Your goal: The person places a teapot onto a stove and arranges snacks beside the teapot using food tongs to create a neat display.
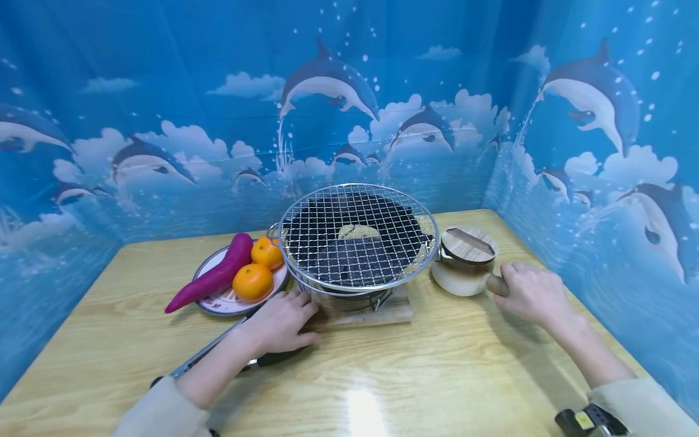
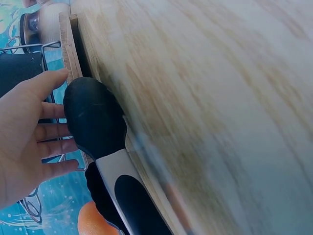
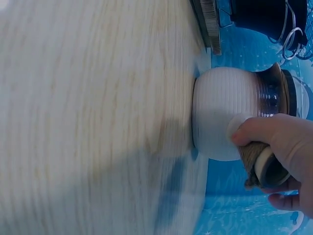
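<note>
On the right stands a small ceramic pot (image 1: 461,280), white below and brown at the neck, with a wooden lid (image 1: 471,244). My right hand (image 1: 531,292) grips its side handle (image 1: 497,285), which is wrapped with cord in the right wrist view. Fingers spread, my left hand (image 1: 281,321) hovers around the black-tipped metal tongs (image 2: 95,115), which lie in front of the grill. In the left wrist view its thumb and fingers stand around the tong heads without curling on them. A round wire grill rack (image 1: 357,243) tops the black stove, on a wooden board (image 1: 401,308).
Left of the grill, a plate (image 1: 218,308) holds a purple sweet potato (image 1: 218,274) and oranges (image 1: 253,283). A blue dolphin-print curtain (image 1: 349,121) encloses the wooden table (image 1: 409,376) at the back and sides.
</note>
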Demonstrator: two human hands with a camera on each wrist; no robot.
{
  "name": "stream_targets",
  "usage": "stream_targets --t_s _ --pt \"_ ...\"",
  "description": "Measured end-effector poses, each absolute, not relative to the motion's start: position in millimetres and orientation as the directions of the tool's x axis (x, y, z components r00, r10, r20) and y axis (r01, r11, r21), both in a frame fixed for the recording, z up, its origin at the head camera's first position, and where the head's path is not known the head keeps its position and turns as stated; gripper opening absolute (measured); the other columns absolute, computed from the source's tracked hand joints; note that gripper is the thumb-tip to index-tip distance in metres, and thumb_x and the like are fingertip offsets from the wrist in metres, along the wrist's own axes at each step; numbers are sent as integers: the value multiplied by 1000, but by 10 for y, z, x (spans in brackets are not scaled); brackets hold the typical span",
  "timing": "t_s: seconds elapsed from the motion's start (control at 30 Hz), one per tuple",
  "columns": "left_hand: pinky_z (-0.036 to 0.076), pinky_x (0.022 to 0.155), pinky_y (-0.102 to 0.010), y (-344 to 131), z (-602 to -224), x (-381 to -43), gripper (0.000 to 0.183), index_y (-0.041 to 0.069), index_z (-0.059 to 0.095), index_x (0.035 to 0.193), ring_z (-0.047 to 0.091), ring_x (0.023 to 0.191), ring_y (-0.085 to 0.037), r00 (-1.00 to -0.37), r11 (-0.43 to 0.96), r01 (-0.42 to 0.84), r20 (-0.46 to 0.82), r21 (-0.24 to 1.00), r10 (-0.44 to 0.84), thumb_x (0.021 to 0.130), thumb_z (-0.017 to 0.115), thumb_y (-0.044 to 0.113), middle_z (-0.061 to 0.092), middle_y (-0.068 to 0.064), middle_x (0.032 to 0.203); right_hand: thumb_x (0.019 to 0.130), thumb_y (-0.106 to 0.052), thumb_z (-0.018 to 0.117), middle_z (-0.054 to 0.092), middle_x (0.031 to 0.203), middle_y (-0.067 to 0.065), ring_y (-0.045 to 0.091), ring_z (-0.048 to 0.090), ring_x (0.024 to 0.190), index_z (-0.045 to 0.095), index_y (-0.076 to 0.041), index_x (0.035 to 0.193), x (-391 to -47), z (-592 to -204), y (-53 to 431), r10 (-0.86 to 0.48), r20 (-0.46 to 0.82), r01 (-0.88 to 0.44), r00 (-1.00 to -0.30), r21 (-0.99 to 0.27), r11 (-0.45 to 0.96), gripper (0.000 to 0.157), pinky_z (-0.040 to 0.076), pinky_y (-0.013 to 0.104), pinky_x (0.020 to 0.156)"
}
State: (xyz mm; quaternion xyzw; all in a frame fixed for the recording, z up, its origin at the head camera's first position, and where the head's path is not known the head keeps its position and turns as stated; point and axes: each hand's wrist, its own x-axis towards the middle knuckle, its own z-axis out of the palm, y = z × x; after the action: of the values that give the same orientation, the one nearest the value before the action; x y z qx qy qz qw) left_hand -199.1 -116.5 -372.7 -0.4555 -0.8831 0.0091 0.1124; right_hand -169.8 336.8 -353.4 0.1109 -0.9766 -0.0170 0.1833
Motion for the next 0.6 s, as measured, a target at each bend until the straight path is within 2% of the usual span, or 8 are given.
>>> stream_targets --t_s 0.37,0.6 --pt "47 79 -43 -1142 -3710 -2000 47 7 62 106 56 94 -28 -585 600 793 142 -107 798 80 65 46 59 -10 103 68 -24 69 49 67 9 32 52 58 49 -4 75 -1652 -3475 3332 -192 321 -168 -927 101 981 29 38 46 41" --pt "47 79 -44 -1144 -3724 -1994 48 7 62 105 56 95 -28 -580 597 793 148 -122 801 80 65 47 59 -11 103 68 -21 70 48 68 10 32 52 58 49 -1 78 -1621 -3496 3325 -186 314 -166 -931 89 982 31 40 46 42"
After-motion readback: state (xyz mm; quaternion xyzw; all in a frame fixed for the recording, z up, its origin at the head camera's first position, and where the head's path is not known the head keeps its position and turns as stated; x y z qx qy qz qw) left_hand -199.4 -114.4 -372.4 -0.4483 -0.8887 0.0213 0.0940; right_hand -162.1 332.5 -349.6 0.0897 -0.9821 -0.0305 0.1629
